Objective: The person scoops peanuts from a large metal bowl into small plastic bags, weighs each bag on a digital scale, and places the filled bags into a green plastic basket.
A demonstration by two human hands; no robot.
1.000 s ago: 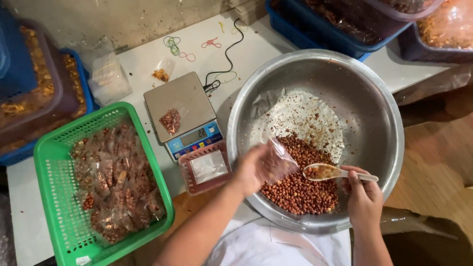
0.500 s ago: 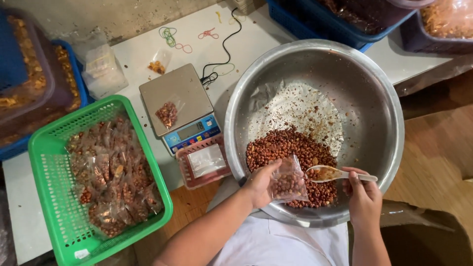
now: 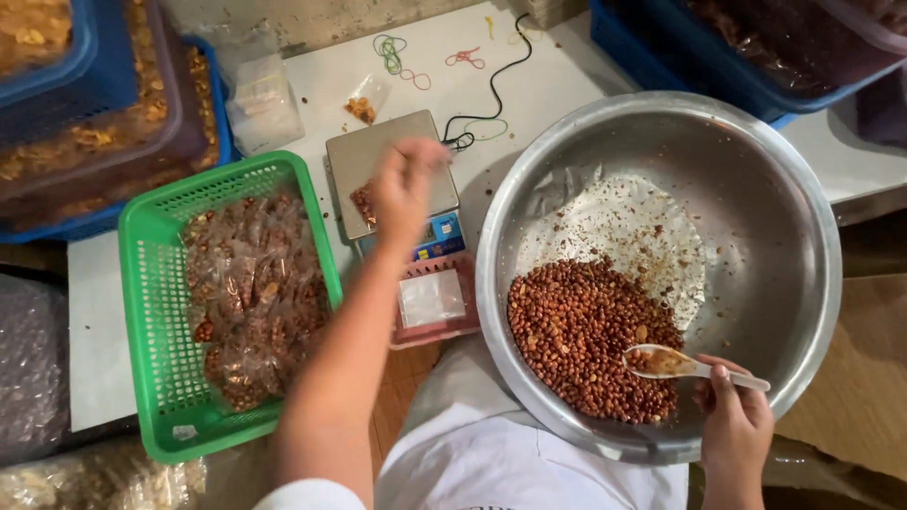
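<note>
My left hand [image 3: 404,189] is stretched out over the grey kitchen scale [image 3: 378,151], blurred, fingers curled; whether it holds a bag is hidden. A small clear bag of peanuts [image 3: 362,203] lies on the scale plate at the hand's left edge. My right hand [image 3: 737,425] grips a white plastic spoon [image 3: 661,362] with a little brown content, held over the pile of red-brown peanuts [image 3: 576,331] in the big steel bowl [image 3: 822,236].
A green basket [image 3: 137,312] of filled peanut bags stands left of the scale. A small red tray [image 3: 430,302] with empty clear bags sits below the scale. Rubber bands [image 3: 392,52], a black cord and blue crates [image 3: 718,57] of snacks lie at the back.
My left hand has left the bowl, where it held a partly filled bag at the spoon, and swung up-left over the scale. The spoon hand stays at the peanuts. The camera shifted left.
</note>
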